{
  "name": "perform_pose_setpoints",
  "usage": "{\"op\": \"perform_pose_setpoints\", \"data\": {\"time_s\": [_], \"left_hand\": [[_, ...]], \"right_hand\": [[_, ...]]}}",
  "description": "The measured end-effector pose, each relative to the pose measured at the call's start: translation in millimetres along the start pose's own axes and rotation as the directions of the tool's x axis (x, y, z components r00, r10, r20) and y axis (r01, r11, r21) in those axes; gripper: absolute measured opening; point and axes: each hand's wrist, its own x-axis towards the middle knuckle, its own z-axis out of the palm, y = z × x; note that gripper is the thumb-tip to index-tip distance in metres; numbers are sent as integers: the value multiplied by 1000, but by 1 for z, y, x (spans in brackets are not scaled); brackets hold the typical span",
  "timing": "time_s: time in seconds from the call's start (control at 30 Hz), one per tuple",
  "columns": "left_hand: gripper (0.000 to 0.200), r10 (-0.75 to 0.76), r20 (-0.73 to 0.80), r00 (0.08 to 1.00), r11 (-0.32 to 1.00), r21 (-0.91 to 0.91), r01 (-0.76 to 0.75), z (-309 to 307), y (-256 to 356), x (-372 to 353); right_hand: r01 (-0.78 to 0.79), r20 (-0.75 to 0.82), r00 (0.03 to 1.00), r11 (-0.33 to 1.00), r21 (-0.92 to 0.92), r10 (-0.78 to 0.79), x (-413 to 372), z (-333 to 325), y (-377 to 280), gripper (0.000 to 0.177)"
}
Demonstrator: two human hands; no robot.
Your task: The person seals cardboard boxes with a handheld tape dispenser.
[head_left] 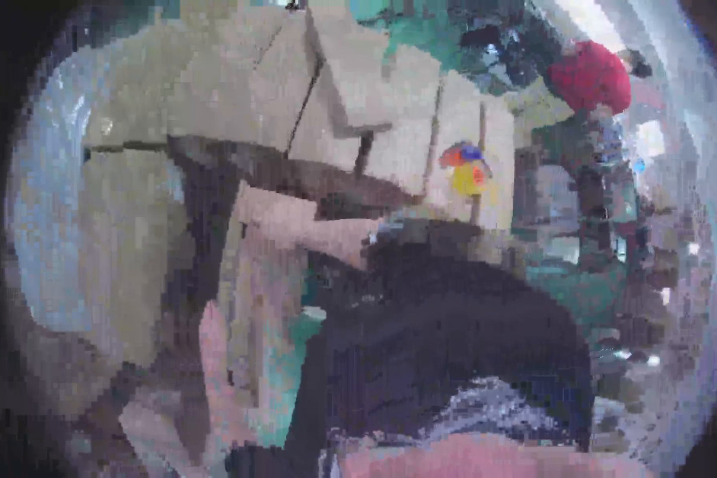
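Note:
The picture is coarse and blocky. A tan cardboard box [255,319] stands upright just in front of me, at centre left. My right hand [327,233] comes out of a dark sleeve [454,334] and lies over the box's top edge, gripping it. My left hand [215,374] is low at the box's left side with its fingers pointing up against the cardboard. Whether it grips the box is too blurred to tell.
Several large cardboard boxes [239,80] are stacked behind, across the top and left. A small red, blue and yellow object [468,169] sits against them. A person in a red top [589,76] is at the upper right, beside cluttered shelving [605,199].

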Motion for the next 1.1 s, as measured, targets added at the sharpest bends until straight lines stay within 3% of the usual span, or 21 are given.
{"op": "perform_pose_setpoints", "data": {"time_s": [0.1, 0.2, 0.3, 0.5, 0.6, 0.7, 0.83, 0.9, 1.0, 1.07, 1.1], "left_hand": [[57, -280, 296, 913, 949, -59, 310, -2, 30, -1], [62, -299, 322, 898, 945, -28, 325, 1, 25, -4], [62, -191, 339, 921, 977, -25, 211, 14, 17, -12], [50, -57, 61, 997, 979, 199, 44, 34, 23, -25], [47, 90, -32, 995, 962, 263, -79, 47, 7, -27], [56, 95, -51, 994, 904, 423, -64, 79, -14, -32], [67, 198, -225, 954, 802, 597, -26, 104, -22, -34], [52, 219, -247, 944, 782, 624, -18, 103, -28, -32], [48, 163, -250, 954, 769, 638, 36, 98, -17, -30], [49, 190, -272, 944, 759, 650, 34, 99, -13, -30], [49, 191, -277, 942, 757, 652, 38, 99, -11, -31]], "right_hand": [[-6, 16, 1000, 1000, 25, 6, 1, -1, -3, 36], [-19, 35, 999, 999, 28, 18, 4, -9, -2, 34], [-12, 9, 1000, 999, 48, 12, 0, -3, 0, 33], [-16, 20, 1000, 1000, 10, 16, 4, 4, 2, 33], [-57, 137, 989, 998, 30, 52, 4, -8, -2, 32], [-49, 83, 995, 998, -25, 51, 4, 3, 0, 36], [-87, 127, 989, 995, 55, 79, 3, 16, 4, 41], [-81, 64, 995, 996, 31, 79, 7, 22, 5, 42], [-123, 41, 992, 988, 96, 119, 8, 18, 3, 38], [-175, -262, 938, 963, 204, 226, 5, 31, 8, 30], [-181, -327, 910, 955, 236, 254, 1, 34, 8, 29]]}}
